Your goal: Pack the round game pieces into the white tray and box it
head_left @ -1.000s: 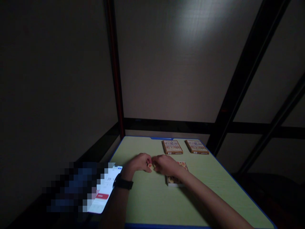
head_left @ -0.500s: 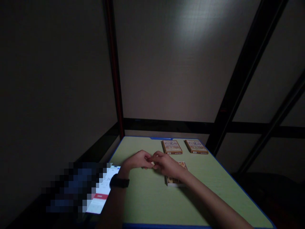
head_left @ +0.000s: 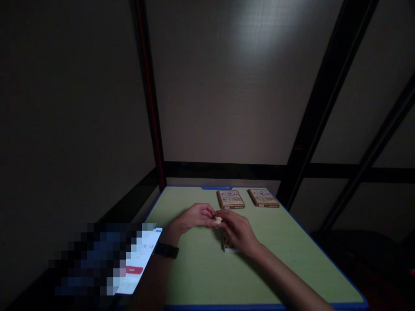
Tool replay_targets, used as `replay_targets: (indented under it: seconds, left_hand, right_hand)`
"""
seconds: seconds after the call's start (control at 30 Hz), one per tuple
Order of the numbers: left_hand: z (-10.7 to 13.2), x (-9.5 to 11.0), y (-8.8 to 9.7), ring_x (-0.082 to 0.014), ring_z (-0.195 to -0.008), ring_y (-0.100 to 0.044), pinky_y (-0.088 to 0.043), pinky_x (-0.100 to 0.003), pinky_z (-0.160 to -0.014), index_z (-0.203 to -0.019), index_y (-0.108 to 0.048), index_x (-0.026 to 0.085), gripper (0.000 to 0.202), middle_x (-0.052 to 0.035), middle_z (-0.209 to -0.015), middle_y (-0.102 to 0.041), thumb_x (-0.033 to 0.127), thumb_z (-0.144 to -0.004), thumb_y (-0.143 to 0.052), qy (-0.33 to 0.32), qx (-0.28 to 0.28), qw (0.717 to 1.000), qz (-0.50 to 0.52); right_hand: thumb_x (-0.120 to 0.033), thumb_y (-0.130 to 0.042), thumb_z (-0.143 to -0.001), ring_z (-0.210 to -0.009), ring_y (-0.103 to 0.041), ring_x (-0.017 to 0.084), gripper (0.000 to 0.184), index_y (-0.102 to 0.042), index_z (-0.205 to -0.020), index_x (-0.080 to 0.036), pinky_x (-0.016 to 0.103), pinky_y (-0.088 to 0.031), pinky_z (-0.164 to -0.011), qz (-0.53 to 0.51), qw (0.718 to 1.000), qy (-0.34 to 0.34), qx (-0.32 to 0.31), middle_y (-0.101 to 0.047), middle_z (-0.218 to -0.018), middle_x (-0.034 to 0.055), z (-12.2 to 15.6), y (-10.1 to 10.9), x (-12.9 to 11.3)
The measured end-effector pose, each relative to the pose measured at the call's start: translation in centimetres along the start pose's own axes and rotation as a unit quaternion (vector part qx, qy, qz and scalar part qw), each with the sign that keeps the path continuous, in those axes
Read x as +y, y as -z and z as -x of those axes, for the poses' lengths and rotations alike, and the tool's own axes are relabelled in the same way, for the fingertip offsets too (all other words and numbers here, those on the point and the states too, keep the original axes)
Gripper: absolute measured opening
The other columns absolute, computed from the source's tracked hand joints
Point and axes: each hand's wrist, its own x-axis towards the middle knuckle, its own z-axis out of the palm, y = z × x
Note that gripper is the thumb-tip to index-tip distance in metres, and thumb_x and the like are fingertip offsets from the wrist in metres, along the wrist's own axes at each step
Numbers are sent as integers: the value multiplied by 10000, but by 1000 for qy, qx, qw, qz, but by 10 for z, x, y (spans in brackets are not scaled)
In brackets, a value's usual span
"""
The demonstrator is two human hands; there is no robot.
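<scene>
Fingertips of left hand [head_left: 194,217] and right hand [head_left: 239,230] meet mid-table, both pinching small pale piece [head_left: 218,220] between them, over green table [head_left: 201,276]. Box [head_left: 226,246] lies partly under right hand. Far-left box [head_left: 231,199] and far-right box [head_left: 263,197] sit side by side at far edge. Lit phone [head_left: 140,261] at near left, black watch [head_left: 166,250] on left wrist.

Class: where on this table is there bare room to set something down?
Bare: the table's near middle, between phone and right arm; also its right side below the far boxes. Crowded: centre, around left hand, right hand and box.
</scene>
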Motion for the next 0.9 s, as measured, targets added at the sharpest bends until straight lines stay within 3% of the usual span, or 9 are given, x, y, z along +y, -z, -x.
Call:
replay_targets:
  seconds: [0.1,0.2,0.5,0.67,0.8,0.9]
  left_hand:
    - [-3,-1,-8,-131,-744,-653,-479,-269,-737,-848,-607,148,509,-23,-807,-707,349,-521,-941,-11,0,1000,25]
    - [-7,-4,-13,-140,-766,-664,-498,-288,-777,-849,-623,144,524,-25,-799,-710,315,-482,-957,-13,9,1000,23]
    - [-16,-20,-18,-146,-773,-673,-516,-320,-820,-929,-691,127,567,-29,-810,-724,290,-456,-958,13,-28,999,24]
    - [-15,-18,-20,-162,-781,-680,-521,-327,-819,-966,-720,130,540,-30,-797,-732,315,-506,-934,17,-23,999,-16]
    - [-15,-17,-20,-171,-795,-683,-525,-335,-836,-935,-735,131,530,-40,-804,-738,345,-494,-935,20,-16,999,-37]
    - [-16,-20,-19,-178,-819,-690,-528,-344,-852,-939,-735,133,540,-51,-827,-743,366,-496,-937,21,-18,999,-24]
  right_hand:
    - [-308,-517,-980,-1037,-699,226,265,-678,-1164,-206,391,-563,-927,22,1000,2,19,-743,-1114,128,11,4,7]
    - [-284,-501,-984,-1063,-699,222,284,-688,-1183,-207,385,-566,-935,18,1000,14,-6,-734,-1157,135,20,12,10]
    - [-182,-478,-979,-1012,-663,196,300,-645,-1227,-205,323,-545,-877,3,998,14,-53,-689,-1128,120,24,29,-6]
    - [-139,-482,-932,-985,-624,202,301,-656,-1171,-198,313,-540,-828,19,998,-52,-25,-622,-1075,115,30,47,-1]
    - [-240,-517,-922,-908,-643,201,165,-661,-994,-200,318,-556,-770,3,993,-111,25,-646,-1008,97,39,68,14]
    - [-296,-561,-886,-826,-664,194,136,-639,-942,-200,318,-564,-731,-11,985,-172,22,-677,-961,78,45,80,19]
